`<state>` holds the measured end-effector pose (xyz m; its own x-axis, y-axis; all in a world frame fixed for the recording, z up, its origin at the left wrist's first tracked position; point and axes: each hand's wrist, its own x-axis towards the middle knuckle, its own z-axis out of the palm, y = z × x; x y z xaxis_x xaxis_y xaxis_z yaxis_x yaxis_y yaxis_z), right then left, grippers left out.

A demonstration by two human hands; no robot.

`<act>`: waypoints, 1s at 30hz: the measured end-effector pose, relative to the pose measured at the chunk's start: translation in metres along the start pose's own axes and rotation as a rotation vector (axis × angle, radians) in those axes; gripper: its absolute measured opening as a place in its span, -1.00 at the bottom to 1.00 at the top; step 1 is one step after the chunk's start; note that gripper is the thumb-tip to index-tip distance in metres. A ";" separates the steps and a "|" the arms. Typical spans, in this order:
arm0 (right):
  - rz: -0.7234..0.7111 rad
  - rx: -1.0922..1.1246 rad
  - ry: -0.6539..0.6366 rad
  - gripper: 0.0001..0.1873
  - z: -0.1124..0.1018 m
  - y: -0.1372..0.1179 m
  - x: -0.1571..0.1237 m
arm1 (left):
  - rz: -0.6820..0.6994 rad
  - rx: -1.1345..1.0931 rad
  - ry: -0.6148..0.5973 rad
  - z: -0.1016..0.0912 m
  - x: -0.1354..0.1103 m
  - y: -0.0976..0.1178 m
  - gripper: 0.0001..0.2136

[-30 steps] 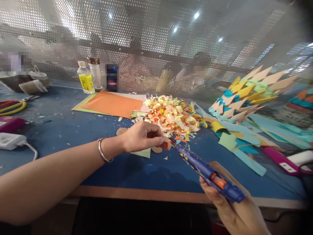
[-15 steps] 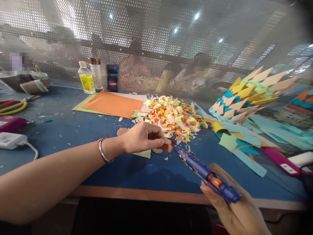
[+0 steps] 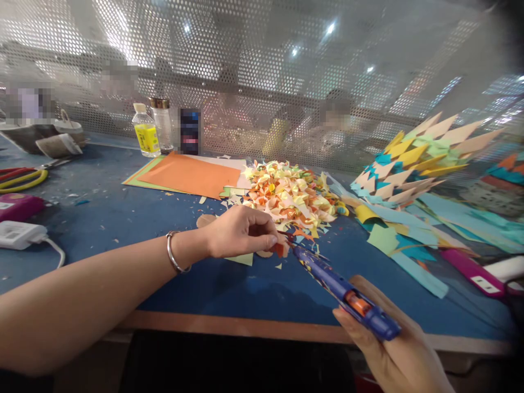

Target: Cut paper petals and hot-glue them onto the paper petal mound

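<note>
My left hand [image 3: 243, 232], with a silver bangle at the wrist, pinches a small orange and peach paper piece [image 3: 282, 249] over the table. In my right hand [image 3: 388, 349] is a blue glue gun [image 3: 327, 279], its narrow tip at the paper piece; I cannot tell whether they touch. Most of my right fingers are hidden behind the gun. Just beyond my left hand rises a heap of folded paper pieces [image 3: 290, 191] in yellow, peach and orange. A light green paper scrap [image 3: 244, 258] lies beneath the left hand.
Orange paper sheets [image 3: 192, 174] lie behind the left hand. A yellow-labelled bottle [image 3: 146, 139] and a phone [image 3: 190, 131] stand by the perforated screen. Scissors [image 3: 28, 180] lie left. To the right are a spiky paper construction [image 3: 409, 164], paper strips [image 3: 421, 273] and a magenta power strip [image 3: 470, 273].
The glue gun's rear end and my right hand have shifted very slightly left. My left hand keeps its pinch on the paper piece, almost still.
</note>
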<state>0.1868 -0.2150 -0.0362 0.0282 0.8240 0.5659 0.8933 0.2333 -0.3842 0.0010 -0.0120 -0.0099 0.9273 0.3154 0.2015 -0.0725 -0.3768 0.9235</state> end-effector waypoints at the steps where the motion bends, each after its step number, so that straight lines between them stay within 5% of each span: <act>1: 0.003 -0.002 -0.001 -0.77 0.000 0.000 0.000 | 0.003 0.008 -0.002 0.000 0.000 0.000 -0.81; 19: 0.236 0.091 0.089 -0.71 0.003 -0.006 -0.010 | -0.012 0.020 0.033 -0.001 0.000 0.002 -0.82; 24: 0.224 0.092 0.059 -0.77 0.002 -0.005 -0.011 | -0.020 0.183 0.097 -0.006 0.002 -0.005 -0.81; 30: 0.093 0.084 -0.005 -0.87 -0.004 -0.004 -0.005 | -0.031 0.106 0.078 -0.008 0.002 -0.005 -0.79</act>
<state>0.1852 -0.2218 -0.0347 0.1067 0.8467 0.5213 0.8463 0.1979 -0.4946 0.0000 -0.0029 -0.0114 0.8970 0.3931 0.2021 -0.0016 -0.4545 0.8908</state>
